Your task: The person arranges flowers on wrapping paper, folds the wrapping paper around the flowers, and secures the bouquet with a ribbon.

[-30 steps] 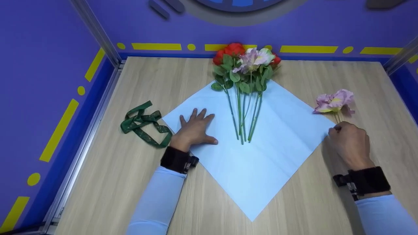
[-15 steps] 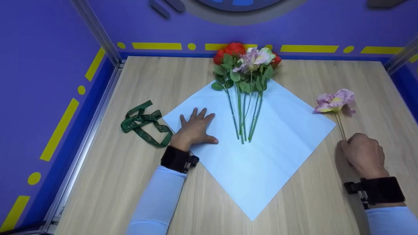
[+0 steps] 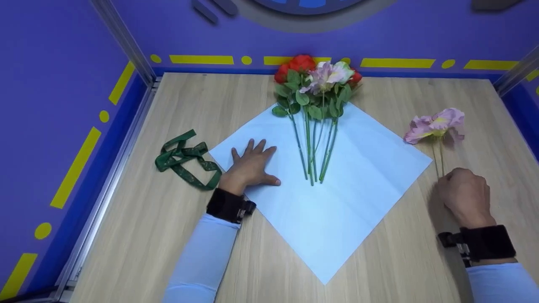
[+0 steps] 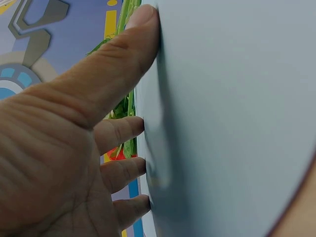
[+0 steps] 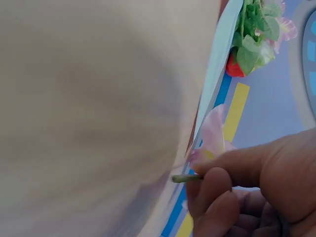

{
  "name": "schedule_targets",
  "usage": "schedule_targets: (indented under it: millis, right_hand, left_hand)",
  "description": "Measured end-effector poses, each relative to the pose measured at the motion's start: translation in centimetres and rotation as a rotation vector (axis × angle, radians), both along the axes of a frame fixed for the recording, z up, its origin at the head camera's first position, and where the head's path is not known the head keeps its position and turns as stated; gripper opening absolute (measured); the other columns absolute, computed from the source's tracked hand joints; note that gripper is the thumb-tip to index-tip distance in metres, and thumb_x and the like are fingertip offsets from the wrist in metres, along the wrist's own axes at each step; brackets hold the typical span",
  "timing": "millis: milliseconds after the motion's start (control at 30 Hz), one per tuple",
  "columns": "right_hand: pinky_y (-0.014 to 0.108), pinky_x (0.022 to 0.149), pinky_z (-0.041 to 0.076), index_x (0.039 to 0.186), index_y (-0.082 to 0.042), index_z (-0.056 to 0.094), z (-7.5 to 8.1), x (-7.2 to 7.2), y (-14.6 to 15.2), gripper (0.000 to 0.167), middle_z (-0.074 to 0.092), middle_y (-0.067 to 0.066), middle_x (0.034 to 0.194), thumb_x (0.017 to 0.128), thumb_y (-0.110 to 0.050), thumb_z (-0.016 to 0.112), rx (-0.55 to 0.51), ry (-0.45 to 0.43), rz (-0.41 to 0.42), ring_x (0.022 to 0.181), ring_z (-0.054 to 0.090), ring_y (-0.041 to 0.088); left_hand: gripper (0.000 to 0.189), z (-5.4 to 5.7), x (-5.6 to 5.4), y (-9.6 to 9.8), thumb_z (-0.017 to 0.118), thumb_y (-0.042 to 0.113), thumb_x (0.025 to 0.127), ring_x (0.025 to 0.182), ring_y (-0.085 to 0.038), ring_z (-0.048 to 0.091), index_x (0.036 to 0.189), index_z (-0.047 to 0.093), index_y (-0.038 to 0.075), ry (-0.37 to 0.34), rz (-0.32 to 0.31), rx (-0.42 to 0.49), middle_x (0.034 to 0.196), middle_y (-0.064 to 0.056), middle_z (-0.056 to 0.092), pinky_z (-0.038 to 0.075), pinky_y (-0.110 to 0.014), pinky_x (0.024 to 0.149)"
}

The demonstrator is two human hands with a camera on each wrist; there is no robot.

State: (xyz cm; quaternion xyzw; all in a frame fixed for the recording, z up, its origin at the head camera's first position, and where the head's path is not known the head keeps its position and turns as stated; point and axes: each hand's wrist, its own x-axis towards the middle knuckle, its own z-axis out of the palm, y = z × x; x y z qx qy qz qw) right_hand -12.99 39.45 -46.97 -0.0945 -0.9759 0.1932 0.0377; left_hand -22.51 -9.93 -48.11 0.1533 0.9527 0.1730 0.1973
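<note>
My left hand (image 3: 249, 167) lies spread on the left part of a pale blue wrapping sheet (image 3: 332, 227); in the left wrist view its fingertips meet the sheet's surface. My right hand (image 3: 465, 195) pinches a pink-purple artificial flower (image 3: 438, 124) by its thin stem, right of the sheet. The cut stem end (image 5: 183, 178) pokes out past the thumb and finger in the right wrist view. At the sheet's far corner rests a bunch of artificial flowers (image 3: 322, 80), red, pale purple and whitish, with green leaves and stems (image 3: 313, 147) pointing toward me.
A crumpled green ribbon (image 3: 185, 158) lies left of the sheet, close to my left wrist. The wooden table (image 3: 139, 235) ends at a purple wall (image 3: 400, 33) behind the flowers, with another wall (image 3: 50, 84) along the left.
My right hand has drawn back toward me and right along the flower's stem, exposing more of it; the flower head has lifted and turned slightly. My left hand has stayed put.
</note>
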Motion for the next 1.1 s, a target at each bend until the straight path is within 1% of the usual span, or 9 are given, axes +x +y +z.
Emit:
schedule_targets:
  millis: [100, 200, 233, 333, 400, 500, 700, 967, 1100]
  right_hand:
    - [0.036, 0.044, 0.033, 0.055, -0.006, 0.052, 0.4, -0.8, -1.0, 0.042, 0.048, 0.003, 0.05, 0.097, -0.003, 0.047, -0.006, 0.082, 0.001, 0.046, 0.046, 0.024]
    - [0.037, 0.05, 0.037, 0.068, 0.003, 0.063, 1.0, -1.8, -2.7, 0.035, 0.058, 0.012, 0.058, 0.1, -0.007, 0.052, -0.03, 0.144, 0.002, 0.053, 0.054, 0.03]
    - [0.038, 0.053, 0.039, 0.075, 0.005, 0.066, 1.3, -2.2, -3.4, 0.033, 0.062, 0.014, 0.062, 0.101, -0.008, 0.053, -0.038, 0.158, 0.004, 0.056, 0.058, 0.032]
    - [0.039, 0.058, 0.043, 0.091, 0.009, 0.071, 1.8, -3.5, -5.9, 0.029, 0.068, 0.016, 0.065, 0.104, -0.012, 0.057, -0.08, 0.172, 0.029, 0.059, 0.065, 0.034]
    - [0.039, 0.059, 0.044, 0.094, 0.008, 0.071, 2.0, -4.5, -7.9, 0.027, 0.068, 0.014, 0.063, 0.104, -0.013, 0.057, -0.096, 0.18, 0.053, 0.058, 0.066, 0.031]
    - [0.041, 0.06, 0.046, 0.095, 0.007, 0.072, 2.3, -5.9, -11.0, 0.025, 0.069, 0.014, 0.064, 0.104, -0.012, 0.059, -0.105, 0.207, 0.094, 0.058, 0.066, 0.03]
    - [0.048, 0.063, 0.052, 0.098, 0.008, 0.073, 2.1, -8.2, -16.1, 0.022, 0.072, 0.021, 0.079, 0.104, -0.009, 0.06, -0.099, 0.255, 0.173, 0.069, 0.068, 0.036]
    - [0.054, 0.07, 0.058, 0.098, 0.008, 0.072, 1.1, -11.0, -20.7, 0.022, 0.074, 0.025, 0.086, 0.105, -0.01, 0.061, -0.084, 0.274, 0.294, 0.077, 0.072, 0.041]
    - [0.053, 0.069, 0.058, 0.099, 0.006, 0.073, 0.9, -11.6, -22.4, 0.02, 0.074, 0.024, 0.086, 0.105, -0.01, 0.064, -0.071, 0.267, 0.34, 0.077, 0.072, 0.04]
  left_hand:
    - [0.106, 0.0, 0.0, 0.0, 0.085, 0.059, 0.083, 0.164, -0.042, 0.001, 0.168, 0.031, 0.025, 0.002, -0.002, -0.011, 0.178, -0.011, 0.014, 0.002, -0.083, 0.118]
    - [0.105, 0.0, 0.0, -0.1, 0.085, 0.059, 0.084, 0.164, -0.042, 0.001, 0.168, 0.031, 0.024, 0.005, -0.004, -0.01, 0.178, -0.011, 0.014, 0.002, -0.083, 0.118]
    - [0.105, 0.0, 0.0, -0.2, 0.085, 0.058, 0.084, 0.164, -0.042, 0.001, 0.168, 0.032, 0.024, 0.005, -0.003, -0.007, 0.178, -0.011, 0.015, 0.002, -0.083, 0.118]
    - [0.105, 0.0, 0.1, -0.2, 0.085, 0.058, 0.083, 0.164, -0.043, 0.002, 0.167, 0.033, 0.024, 0.007, -0.001, 0.005, 0.177, -0.011, 0.015, 0.001, -0.083, 0.118]
    - [0.105, 0.1, 0.2, -0.3, 0.086, 0.057, 0.083, 0.164, -0.042, 0.002, 0.167, 0.033, 0.024, 0.007, 0.002, 0.011, 0.177, -0.011, 0.016, 0.001, -0.083, 0.118]
    - [0.105, 0.1, 0.2, -0.2, 0.086, 0.056, 0.083, 0.164, -0.042, 0.001, 0.167, 0.033, 0.024, 0.004, 0.008, 0.017, 0.177, -0.011, 0.015, 0.0, -0.083, 0.118]
    - [0.106, 0.1, 0.2, 0.1, 0.086, 0.056, 0.082, 0.164, -0.041, -0.001, 0.167, 0.032, 0.024, -0.001, 0.014, 0.015, 0.178, -0.01, 0.013, -0.001, -0.082, 0.119]
    - [0.107, -0.1, 0.0, 0.3, 0.086, 0.058, 0.082, 0.163, -0.043, 0.001, 0.168, 0.032, 0.025, 0.005, 0.014, -0.008, 0.177, -0.011, 0.014, 0.0, -0.083, 0.118]
    - [0.107, -0.1, 0.0, 0.3, 0.087, 0.057, 0.082, 0.164, -0.042, 0.0, 0.168, 0.032, 0.025, -0.001, 0.018, -0.008, 0.178, -0.01, 0.014, -0.001, -0.082, 0.119]
